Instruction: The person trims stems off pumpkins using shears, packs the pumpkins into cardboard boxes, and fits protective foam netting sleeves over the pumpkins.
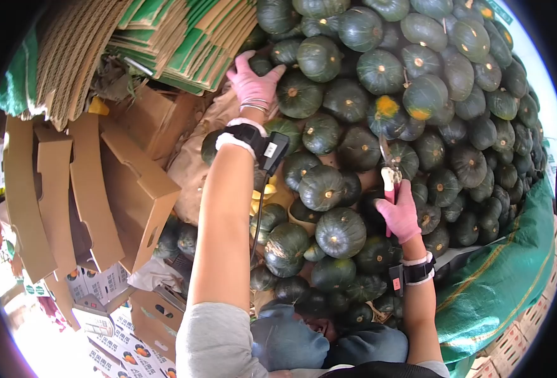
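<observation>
Dark green pumpkins (339,233) lie in a large heap in front of me and to the right. My left hand (253,79), in a pink glove, reaches to the heap's upper left edge, with thumb and fingers spread around a small dark pumpkin (261,65). In my right hand (399,214), also pink-gloved, are pruning shears (389,179) with red and white handles. Their blades point up, close to a pumpkin (401,160) at the middle of the heap. Two pumpkins above the blades carry orange patches.
Flattened green and brown cartons (184,38) are stacked at the upper left. Open brown boxes (117,195) stand at the left, above printed white cartons (117,346). Green woven sheeting (496,277) borders the heap at the right. My knees (288,337) are at the bottom.
</observation>
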`<action>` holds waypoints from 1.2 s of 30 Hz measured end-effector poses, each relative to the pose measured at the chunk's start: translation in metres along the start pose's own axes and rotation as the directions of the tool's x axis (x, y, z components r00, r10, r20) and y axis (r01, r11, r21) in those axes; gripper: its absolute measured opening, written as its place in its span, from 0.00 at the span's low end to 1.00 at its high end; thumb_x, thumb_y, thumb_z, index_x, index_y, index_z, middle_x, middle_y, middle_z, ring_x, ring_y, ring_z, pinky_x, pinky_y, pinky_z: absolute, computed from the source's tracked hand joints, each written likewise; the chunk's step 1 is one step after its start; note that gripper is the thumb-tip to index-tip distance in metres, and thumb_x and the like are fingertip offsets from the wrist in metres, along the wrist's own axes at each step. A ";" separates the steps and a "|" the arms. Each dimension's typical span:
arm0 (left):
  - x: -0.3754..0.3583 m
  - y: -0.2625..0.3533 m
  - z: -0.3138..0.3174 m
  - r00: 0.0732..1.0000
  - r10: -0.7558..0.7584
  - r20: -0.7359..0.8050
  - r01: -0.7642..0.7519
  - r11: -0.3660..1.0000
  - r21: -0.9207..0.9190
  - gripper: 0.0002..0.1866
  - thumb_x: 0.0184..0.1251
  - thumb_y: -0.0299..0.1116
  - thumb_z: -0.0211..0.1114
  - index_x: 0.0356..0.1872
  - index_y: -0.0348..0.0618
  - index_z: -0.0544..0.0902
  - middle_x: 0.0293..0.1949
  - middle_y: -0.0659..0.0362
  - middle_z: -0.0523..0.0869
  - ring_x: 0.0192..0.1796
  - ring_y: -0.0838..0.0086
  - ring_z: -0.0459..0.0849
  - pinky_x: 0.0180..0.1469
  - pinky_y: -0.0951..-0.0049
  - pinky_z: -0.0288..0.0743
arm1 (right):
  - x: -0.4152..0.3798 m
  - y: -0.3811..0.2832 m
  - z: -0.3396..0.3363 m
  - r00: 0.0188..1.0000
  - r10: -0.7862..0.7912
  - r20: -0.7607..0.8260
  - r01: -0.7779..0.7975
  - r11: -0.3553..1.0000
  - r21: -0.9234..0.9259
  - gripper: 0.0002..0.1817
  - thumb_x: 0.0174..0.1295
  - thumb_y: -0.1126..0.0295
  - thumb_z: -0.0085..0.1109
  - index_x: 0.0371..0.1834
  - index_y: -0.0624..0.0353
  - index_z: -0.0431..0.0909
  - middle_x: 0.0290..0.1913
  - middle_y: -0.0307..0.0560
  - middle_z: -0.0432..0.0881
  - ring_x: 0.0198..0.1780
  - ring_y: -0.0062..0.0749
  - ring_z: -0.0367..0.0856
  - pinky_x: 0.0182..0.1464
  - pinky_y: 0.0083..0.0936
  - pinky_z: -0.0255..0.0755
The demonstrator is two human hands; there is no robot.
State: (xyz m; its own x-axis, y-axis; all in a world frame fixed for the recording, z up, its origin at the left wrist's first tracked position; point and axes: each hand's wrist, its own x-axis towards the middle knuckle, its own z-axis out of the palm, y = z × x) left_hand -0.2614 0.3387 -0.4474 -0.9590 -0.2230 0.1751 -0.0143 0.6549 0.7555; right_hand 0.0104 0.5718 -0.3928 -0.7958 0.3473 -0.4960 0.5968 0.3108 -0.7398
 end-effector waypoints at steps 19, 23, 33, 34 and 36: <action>-0.090 0.003 -0.142 0.383 0.133 0.914 0.407 0.864 -0.296 0.35 0.54 0.40 0.71 0.61 0.38 0.68 0.59 0.46 0.73 0.63 0.56 0.71 0.66 0.58 0.61 | 0.004 -0.038 -0.022 0.955 0.247 0.162 -0.206 0.950 -0.235 0.23 0.46 0.62 0.62 0.39 0.66 0.67 0.35 0.57 0.79 0.20 0.43 0.80 0.28 0.34 0.75; -0.057 0.022 -0.059 0.752 0.327 0.573 -0.223 0.943 -0.246 0.39 0.50 0.42 0.73 0.64 0.40 0.66 0.58 0.41 0.73 0.62 0.51 0.70 0.64 0.62 0.63 | 0.007 -0.023 -0.015 0.989 0.113 0.095 -0.074 0.935 -0.346 0.24 0.45 0.60 0.62 0.40 0.66 0.68 0.36 0.58 0.80 0.23 0.44 0.81 0.31 0.35 0.76; -0.039 0.024 0.000 0.824 0.099 0.557 -0.166 0.984 0.071 0.54 0.30 0.43 0.81 0.65 0.49 0.60 0.58 0.40 0.68 0.57 0.54 0.73 0.59 0.58 0.70 | 0.006 -0.033 -0.008 0.985 0.169 0.033 -0.126 0.836 -0.534 0.27 0.47 0.58 0.63 0.44 0.65 0.67 0.40 0.60 0.80 0.44 0.53 0.80 0.48 0.40 0.74; -0.041 0.020 -0.009 0.783 0.138 0.607 0.040 0.962 -0.271 0.52 0.32 0.41 0.81 0.64 0.47 0.61 0.57 0.44 0.69 0.57 0.58 0.73 0.58 0.59 0.70 | 0.005 -0.029 -0.008 0.992 0.123 0.027 -0.088 0.836 -0.542 0.26 0.48 0.58 0.63 0.44 0.65 0.67 0.42 0.60 0.80 0.46 0.54 0.80 0.49 0.41 0.73; -0.053 0.022 -0.035 0.716 0.244 0.654 0.237 0.795 -0.558 0.48 0.37 0.39 0.80 0.63 0.44 0.62 0.56 0.51 0.71 0.56 0.66 0.72 0.58 0.60 0.70 | 0.007 -0.032 -0.010 0.990 0.135 0.029 -0.100 0.846 -0.523 0.26 0.48 0.58 0.63 0.43 0.65 0.67 0.41 0.60 0.80 0.46 0.54 0.80 0.49 0.41 0.73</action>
State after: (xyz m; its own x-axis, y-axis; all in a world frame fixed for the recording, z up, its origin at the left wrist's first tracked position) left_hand -0.2013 0.3394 -0.4177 -0.8754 0.4723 -0.1026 -0.0812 0.0655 0.9945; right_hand -0.0129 0.5731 -0.3682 -0.7104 0.3608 -0.6043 0.6386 0.6913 -0.3381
